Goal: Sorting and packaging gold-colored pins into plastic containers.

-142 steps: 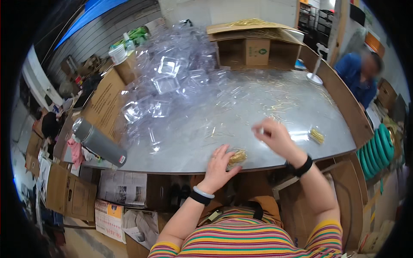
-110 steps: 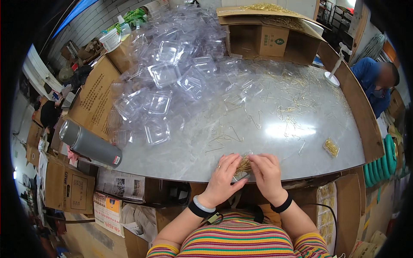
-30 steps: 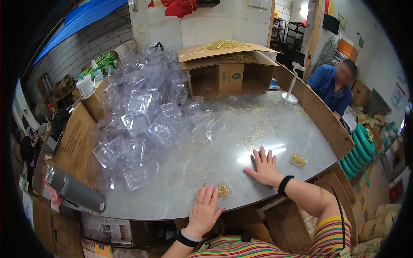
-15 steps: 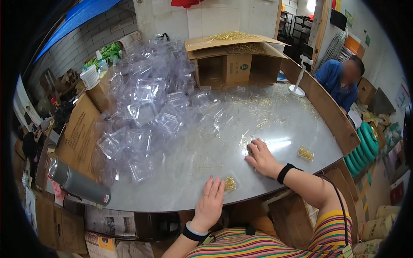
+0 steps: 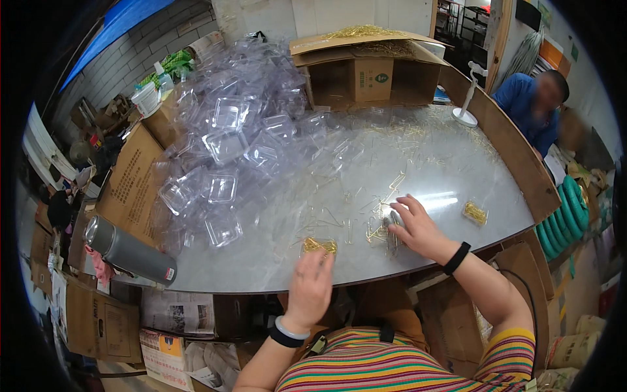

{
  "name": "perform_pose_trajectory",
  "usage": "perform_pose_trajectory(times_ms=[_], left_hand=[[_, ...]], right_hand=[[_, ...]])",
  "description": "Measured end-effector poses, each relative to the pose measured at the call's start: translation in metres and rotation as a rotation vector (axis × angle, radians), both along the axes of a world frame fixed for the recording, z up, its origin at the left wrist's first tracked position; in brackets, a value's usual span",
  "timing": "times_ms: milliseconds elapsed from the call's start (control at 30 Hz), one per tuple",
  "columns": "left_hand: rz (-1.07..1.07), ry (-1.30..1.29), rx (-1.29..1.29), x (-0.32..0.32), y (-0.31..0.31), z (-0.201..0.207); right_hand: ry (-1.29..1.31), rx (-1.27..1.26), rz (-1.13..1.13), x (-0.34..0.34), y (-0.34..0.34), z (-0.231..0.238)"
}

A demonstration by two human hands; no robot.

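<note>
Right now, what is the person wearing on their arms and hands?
Both hands are bare, no gloves. The left hand has a pale bangle and a black band at the wrist. The right hand has a black wristband. Short striped sleeves, multicoloured, leave the forearms uncovered.

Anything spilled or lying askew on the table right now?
Yes. Loose gold pins lie scattered at all angles across the table, reaching the right hand. A grey flask lies on its side at the left edge, beside the heap of clear plastic boxes.

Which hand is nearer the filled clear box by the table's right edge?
Right. The right hand lies just left of the filled clear box; the left hand is much farther left, near the front edge.
</note>
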State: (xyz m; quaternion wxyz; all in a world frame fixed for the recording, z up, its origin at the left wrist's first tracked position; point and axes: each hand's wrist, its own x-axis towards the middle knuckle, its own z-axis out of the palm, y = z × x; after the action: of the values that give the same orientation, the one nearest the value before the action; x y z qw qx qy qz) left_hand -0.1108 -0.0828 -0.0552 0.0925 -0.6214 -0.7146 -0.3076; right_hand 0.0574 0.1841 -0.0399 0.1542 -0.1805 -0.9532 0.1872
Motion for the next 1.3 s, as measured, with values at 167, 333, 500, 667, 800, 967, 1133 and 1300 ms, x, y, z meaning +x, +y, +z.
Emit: perform_pose_trajectory(times_ms=[167, 333, 500, 667, 800, 967, 1133, 1300], left_hand=[[-0.262, -0.139, -0.158, 0.026, 0.017, -0.023], [0.011, 0.017, -0.16, 0.042, 0.047, -0.016], [0.102, -0.001, -0.249, 0.035, 0.053, -0.017], [0.004, -0.006, -0.311, 0.041, 0.074, -0.018], [-0.052, -0.232, -0.357, 0.035, 0.092, -0.017], [-0.074, -0.11, -0.31, 0.029, 0.087, -0.035], [-0.016, -0.055, -0.254, 0.043, 0.088, -0.033], [0.084, -0.001, -0.32, 0.048, 0.104, -0.027]], right_hand=[[-0.194, 0.22, 0.071, 0.015, -0.026, -0.011], [-0.034, 0.21, 0.159, 0.003, -0.038, -0.02], [0.102, 0.019, 0.126, 0.009, -0.044, -0.013], [0.098, 0.158, -0.187, 0.03, -0.069, -0.039], [0.256, 0.001, -0.292, -0.028, -0.101, -0.042], [0.393, -0.126, -0.181, -0.06, -0.096, -0.085], [0.37, -0.319, -0.114, -0.014, -0.056, -0.034], [0.123, 0.041, -0.123, -0.013, -0.05, -0.023]])
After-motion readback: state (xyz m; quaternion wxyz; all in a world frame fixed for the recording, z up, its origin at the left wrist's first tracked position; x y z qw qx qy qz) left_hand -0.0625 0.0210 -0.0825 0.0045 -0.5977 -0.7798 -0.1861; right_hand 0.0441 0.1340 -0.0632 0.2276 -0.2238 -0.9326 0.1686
